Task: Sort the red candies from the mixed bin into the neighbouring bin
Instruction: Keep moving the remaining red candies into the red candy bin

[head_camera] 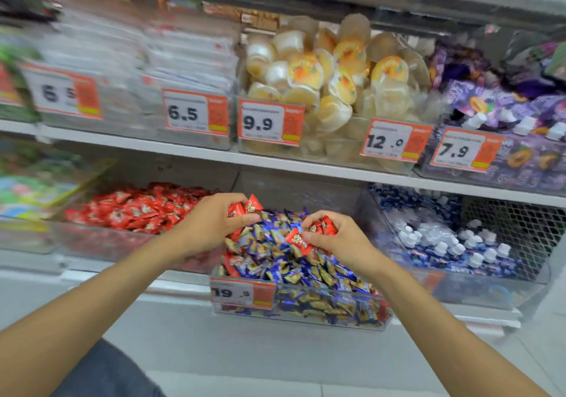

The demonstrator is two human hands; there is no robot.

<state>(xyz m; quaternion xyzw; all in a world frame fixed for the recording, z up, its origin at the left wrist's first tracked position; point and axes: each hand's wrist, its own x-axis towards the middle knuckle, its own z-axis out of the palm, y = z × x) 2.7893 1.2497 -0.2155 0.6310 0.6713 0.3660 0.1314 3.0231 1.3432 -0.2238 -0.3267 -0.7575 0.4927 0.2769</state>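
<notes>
The mixed bin (309, 320) is a clear plastic box on the lower shelf, full of blue and gold wrapped candies with a few red ones among them. My left hand (211, 222) hovers over its back left corner, closed on two red candies (245, 208). My right hand (340, 237) rests over the middle of the pile, gripping several red candies (309, 234) between thumb and fingers. Left of it, the neighbouring bin (101, 240) holds a heap of red candies (134, 208).
A bin of blue packs with white caps (453, 243) stands to the right. The upper shelf (190, 148) overhangs with jelly cups (330, 75), stacked clear packs and price tags. White floor tiles lie below.
</notes>
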